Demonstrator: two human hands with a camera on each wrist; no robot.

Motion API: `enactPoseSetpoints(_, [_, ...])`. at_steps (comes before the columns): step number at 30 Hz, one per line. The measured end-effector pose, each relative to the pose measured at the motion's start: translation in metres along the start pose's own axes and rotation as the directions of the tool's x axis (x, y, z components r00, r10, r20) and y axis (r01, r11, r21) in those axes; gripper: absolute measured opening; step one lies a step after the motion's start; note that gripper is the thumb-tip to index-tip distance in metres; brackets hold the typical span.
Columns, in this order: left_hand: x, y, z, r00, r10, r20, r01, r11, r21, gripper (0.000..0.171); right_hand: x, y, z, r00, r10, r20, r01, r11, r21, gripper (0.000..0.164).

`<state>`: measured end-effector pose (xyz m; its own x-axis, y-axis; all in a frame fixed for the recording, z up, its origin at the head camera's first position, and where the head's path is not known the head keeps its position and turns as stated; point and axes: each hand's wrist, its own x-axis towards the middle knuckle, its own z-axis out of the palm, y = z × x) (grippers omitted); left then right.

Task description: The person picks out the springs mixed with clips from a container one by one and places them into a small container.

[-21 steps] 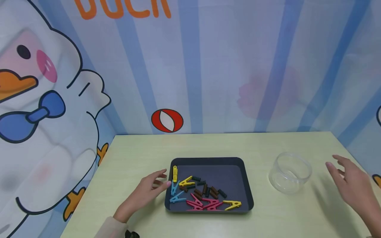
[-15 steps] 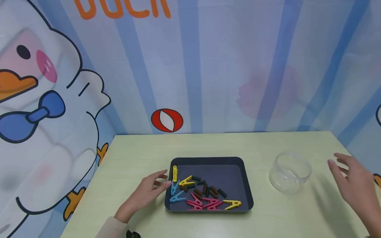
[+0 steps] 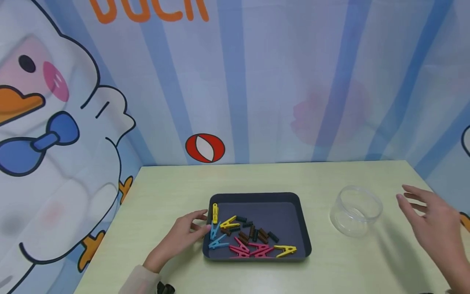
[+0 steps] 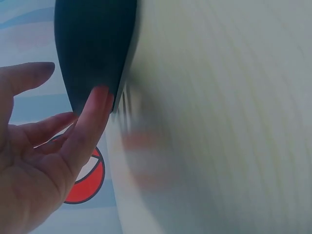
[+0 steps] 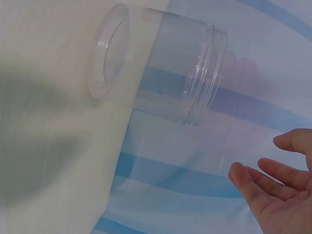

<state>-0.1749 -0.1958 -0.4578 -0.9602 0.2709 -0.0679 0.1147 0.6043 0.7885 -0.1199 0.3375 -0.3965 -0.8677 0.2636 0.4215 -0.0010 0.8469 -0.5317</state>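
Observation:
A dark grey tray [image 3: 271, 197] lies on the table, holding yellow, blue and pink clothespins [image 3: 240, 247] and several black and brown coil springs [image 3: 253, 232]. My left hand [image 3: 185, 232] is at the tray's left rim, its fingertips right at the edge; in the left wrist view the fingers [image 4: 90, 131] lie against the tray's outer side [image 4: 95, 44]. A clear plastic jar [image 3: 356, 211], without a lid, stands upright to the right of the tray. Right of the jar, my right hand [image 3: 431, 216] hovers with nothing in it, fingers loosely bent and apart from the jar.
The pale wooden table [image 3: 176, 183] reaches back to a blue striped cloth backdrop [image 3: 264, 81] with a cartoon duck [image 3: 73, 163] on the left. Table surface shows between the tray and the jar and in front of both.
My right hand has shifted slightly, rising a little and then coming slightly left toward the jar. The left hand stays at the tray's rim, and the tray's contents look unchanged.

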Motion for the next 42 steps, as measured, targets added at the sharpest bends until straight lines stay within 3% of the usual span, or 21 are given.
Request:
enactPoseSetpoints(11, [0.002, -0.005, 0.001, 1.000, 0.009, 0.000, -0.009, 1.000, 0.007, 0.054, 0.002, -0.022, 0.002, 0.989, -0.127, -0.082, 0.131, 0.990, 0.055, 0.032])
enactPoseSetpoints(21, [0.003, -0.004, 0.003, 0.999, 0.017, 0.027, -0.015, 0.996, -0.090, 0.054, 0.002, -0.039, 0.012, 0.967, -0.231, -0.107, 0.246, 0.956, 0.159, 0.027])
enactPoseSetpoints(35, [0.002, -0.004, 0.002, 0.999, 0.012, 0.036, -0.008, 0.994, -0.108, 0.054, 0.003, -0.061, 0.028, 0.932, -0.358, -0.048, 0.359, 0.901, 0.243, 0.026])
enactPoseSetpoints(42, [0.003, -0.005, 0.002, 0.998, 0.012, 0.054, -0.006, 0.993, -0.116, 0.055, 0.000, -0.067, 0.036, 0.932, -0.363, 0.008, 0.349, 0.901, 0.257, 0.022])
